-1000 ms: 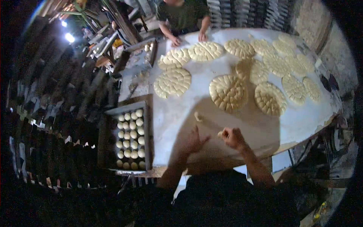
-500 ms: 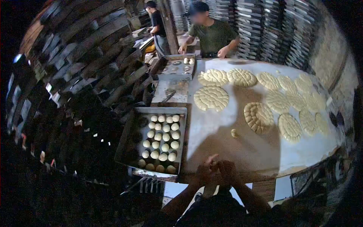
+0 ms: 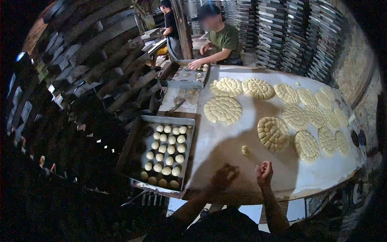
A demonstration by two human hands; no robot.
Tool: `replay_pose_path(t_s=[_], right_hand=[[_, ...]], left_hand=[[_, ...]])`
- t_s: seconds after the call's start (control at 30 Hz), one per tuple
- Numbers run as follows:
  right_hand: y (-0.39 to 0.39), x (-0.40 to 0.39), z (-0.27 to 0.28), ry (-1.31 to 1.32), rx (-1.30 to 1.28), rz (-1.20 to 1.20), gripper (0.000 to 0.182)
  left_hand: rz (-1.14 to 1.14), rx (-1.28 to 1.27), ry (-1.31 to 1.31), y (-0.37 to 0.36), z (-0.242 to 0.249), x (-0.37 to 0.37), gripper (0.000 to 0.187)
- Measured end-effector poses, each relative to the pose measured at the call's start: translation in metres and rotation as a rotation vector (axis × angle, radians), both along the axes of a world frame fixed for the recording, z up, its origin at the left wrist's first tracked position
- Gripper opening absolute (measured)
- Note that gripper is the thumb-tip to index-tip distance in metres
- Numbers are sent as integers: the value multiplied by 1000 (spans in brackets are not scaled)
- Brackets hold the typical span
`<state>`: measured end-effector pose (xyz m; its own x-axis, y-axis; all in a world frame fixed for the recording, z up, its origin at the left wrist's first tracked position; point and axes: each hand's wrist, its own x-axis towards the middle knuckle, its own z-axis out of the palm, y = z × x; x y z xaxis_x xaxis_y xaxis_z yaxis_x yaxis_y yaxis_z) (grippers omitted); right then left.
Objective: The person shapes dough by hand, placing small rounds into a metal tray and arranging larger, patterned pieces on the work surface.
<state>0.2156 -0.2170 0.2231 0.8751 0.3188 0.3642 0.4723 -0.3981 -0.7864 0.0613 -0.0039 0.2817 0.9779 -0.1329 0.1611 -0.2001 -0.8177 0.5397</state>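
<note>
Hovering low over the near edge of the surface [image 3: 225,141], both hands have come apart since half a second ago, when they were pressed together in front of the body. The left hand [image 3: 223,176] lies in shadow, fingers loosely curled; whether it holds anything cannot be told. The right hand [image 3: 264,171] is raised with fingers bunched into a loose fist; a bit of dough may sit inside, but this is not clear. One small dough ball [image 3: 245,150] rests alone on the surface, just beyond and between the hands, touching neither. It sat in much the same spot half a second ago, so the parting of the hands suggests a rolling stroke has ended and the next piece is due.

Counts: the near tray [image 3: 189,133], left of the hands, holds about twenty-one dough balls in rows. Around eleven flat scored discs of portioned dough [image 3: 222,109] lie across the far half of the surface, some overlapping, so the count is approximate. A second tray [image 3: 181,76] sits further back, where another person [image 3: 219,38] reaches in with one hand. A further person [image 3: 171,24] stands behind. Stacked trays [image 3: 290,36] line the wall.
</note>
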Motion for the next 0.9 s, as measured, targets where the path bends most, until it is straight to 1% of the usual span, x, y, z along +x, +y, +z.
replay_pose_path(t_s=[0.03, 0.07, 0.1, 0.13, 0.17, 0.2, 0.27, 0.3, 0.33, 0.4, 0.47, 0.5, 0.53, 0.57, 0.6, 0.63, 0.67, 0.73, 0.8, 0.83, 0.87, 0.9], right_hand=[[-15, 3, -22, 91, 34, -10, 26], [-33, -3, -17, 230, -57, 111, 24], [-52, -4, -23, 38, -197, 232, 22], [-75, -3, -38, -172, -307, 338, 20], [-99, 6, -62, -714, -453, 421, 17], [-118, 18, -75, -632, -485, 468, 17], [-139, 35, -90, -459, -536, 563, 17], [-110, 45, -3, -494, -530, 625, 20], [-82, 62, -3, -538, -489, 591, 20], [-49, 74, -24, -587, -433, 536, 20], [-1, 59, -33, -415, -341, 399, 19], [11, 34, -94, -445, -325, 325, 18], [6, 20, -109, -449, -355, 366, 18], [5, 10, -98, -451, -383, 408, 18], [-24, -1, -83, -419, -455, 562, 17], [-33, 6, -77, -246, -438, 667, 18], [-42, 12, -69, -65, -422, 751, 19], [-74, 55, -114, 581, -210, 791, 22], [-68, 81, -83, 219, -313, 726, 23], [-39, 98, -24, -474, -497, 604, 23], [-14, 95, -23, -437, -427, 518, 21], [11, 91, -29, -399, -361, 437, 18]], left_hand=[[65, 78, -31, 1, -29, -5, 34], [130, 159, -70, 3, -60, -8, 36], [196, 242, -115, 7, -88, -9, 37], [159, 317, 20, 9, -107, -19, 39], [153, 331, 157, 21, -125, -25, 37], [146, 351, 293, 32, -131, -28, 35], [194, 267, 575, 52, -113, -30, 28], [232, 332, 305, 61, -101, -14, 26], [253, 390, 29, 65, -84, 9, 26], [278, 434, -137, 45, -50, 46, 25], [325, 435, 57, -1, -17, 86, 22], [295, 426, 39, -21, -10, 88, 20], [269, 419, 14, -33, -6, 89, 18], [182, 445, -13, -40, -26, 79, 30], [193, 381, 17, -46, -65, 53, 28], [202, 321, 45, -46, -112, 19, 25], [211, 262, 72, -39, -134, 4, 24], [247, 209, 223, 0, -114, 12, 30], [416, 326, 268, 50, -121, 11, 33], [499, 382, 297, 74, -120, 11, 34], [569, 304, 14, 78, -138, 43, 29], [622, 225, -105, 66, -138, 67, 26]])
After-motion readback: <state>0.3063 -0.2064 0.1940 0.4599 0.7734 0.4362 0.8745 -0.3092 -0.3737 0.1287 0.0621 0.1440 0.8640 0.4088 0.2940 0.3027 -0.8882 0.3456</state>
